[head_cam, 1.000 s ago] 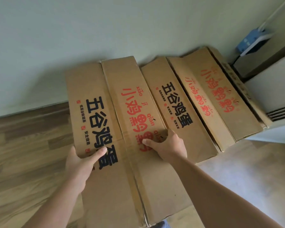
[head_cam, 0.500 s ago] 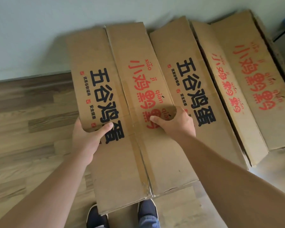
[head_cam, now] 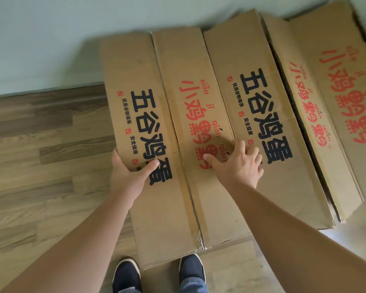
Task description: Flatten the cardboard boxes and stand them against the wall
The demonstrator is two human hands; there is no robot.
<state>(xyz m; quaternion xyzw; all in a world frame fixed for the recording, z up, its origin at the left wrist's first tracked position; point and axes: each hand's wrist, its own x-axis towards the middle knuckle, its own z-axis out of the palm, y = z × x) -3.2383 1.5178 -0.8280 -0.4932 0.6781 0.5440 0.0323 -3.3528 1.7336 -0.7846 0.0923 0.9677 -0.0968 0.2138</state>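
Flattened brown cardboard box (head_cam: pixel 163 144), printed in black and red characters, leaning against the pale green wall (head_cam: pixel 51 39).

Left hand (head_cam: pixel 129 176) closed on its left edge, thumb on the face; right hand (head_cam: pixel 239 166) spread flat on its red-printed panel, gripping nothing; more flattened brown boxes (head_cam: pixel 304 123) overlap to the right; lower edge rests on the wood-plank floor (head_cam: pixel 40 166), beside dark blue shoes (head_cam: pixel 127 275).

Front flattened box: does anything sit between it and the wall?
Nothing visible does. The front flattened box, held by the left hand and right hand, leans with its top edge against the wall.
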